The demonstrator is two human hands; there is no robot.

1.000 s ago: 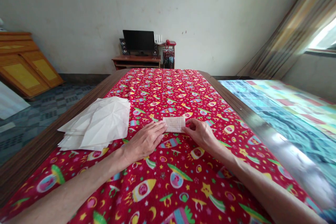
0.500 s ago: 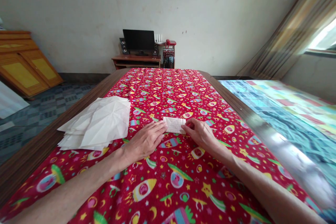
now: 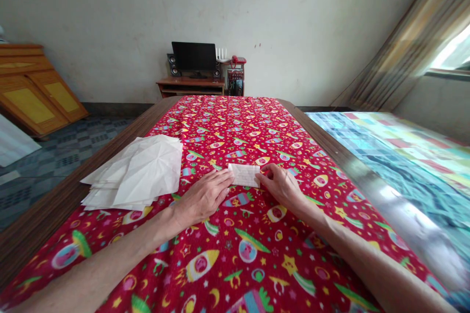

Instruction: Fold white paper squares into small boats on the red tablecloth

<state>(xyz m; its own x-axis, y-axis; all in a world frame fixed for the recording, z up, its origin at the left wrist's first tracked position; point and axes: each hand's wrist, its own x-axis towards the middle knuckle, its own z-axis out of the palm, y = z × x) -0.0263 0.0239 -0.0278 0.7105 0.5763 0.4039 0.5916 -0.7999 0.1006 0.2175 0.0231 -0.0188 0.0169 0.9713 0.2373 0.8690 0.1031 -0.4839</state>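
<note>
A small white sheet of paper, folded into a narrow rectangle, lies on the red patterned cloth. My left hand rests flat with its fingers stretched out, the tips pressing on the paper's left end. At the right end, my right hand has thumb and forefinger pinched at the paper's edge. Faint crease lines cross the folded paper. To the left of my left hand lies a loose stack of creased white paper sheets, the top one with folds radiating from its middle.
The cloth covers a brown wooden table. Beyond it stand a monitor on a small desk and a red telephone. A bed adjoins on the right, and a wooden cabinet stands at the left.
My right fingertips have shifted very slightly at the paper's right edge. Crease lines show more plainly on the paper now. My left hand and the stack look the same.
</note>
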